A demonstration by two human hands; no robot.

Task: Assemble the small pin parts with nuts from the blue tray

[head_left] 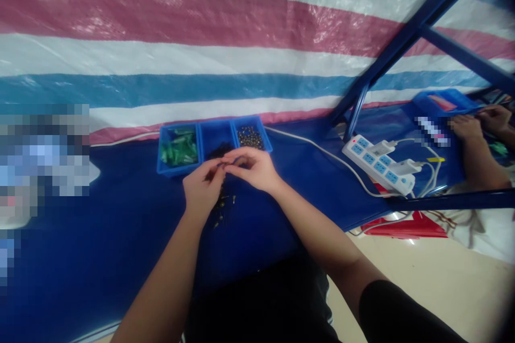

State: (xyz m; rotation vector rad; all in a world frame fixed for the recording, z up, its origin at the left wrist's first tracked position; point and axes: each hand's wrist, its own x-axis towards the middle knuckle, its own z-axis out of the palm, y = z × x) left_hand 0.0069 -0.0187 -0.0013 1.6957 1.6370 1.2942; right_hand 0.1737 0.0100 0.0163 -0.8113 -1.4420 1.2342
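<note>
My left hand (203, 184) and my right hand (254, 169) meet fingertip to fingertip above the blue table. Both are closed in a pinch, and a small dark item between them is too little and blurred to name. Just behind the hands stands a blue three-part bin (177, 172). Green translucent pieces (179, 149) fill its left section. Small black parts (220, 150) lie in the middle one, partly hidden by my fingers. The right section holds small brass-coloured metal pieces (250, 137). Several similar loose metal bits (219, 218) lie on the table under my hands.
To the right, a white power strip (378, 166) with plugged-in chargers trails cables. A blue metal frame (402, 32) rises beyond it. Another person's hands (469, 127) work near a second blue bin (444, 102). A striped plastic sheet (201, 59) hangs behind the table.
</note>
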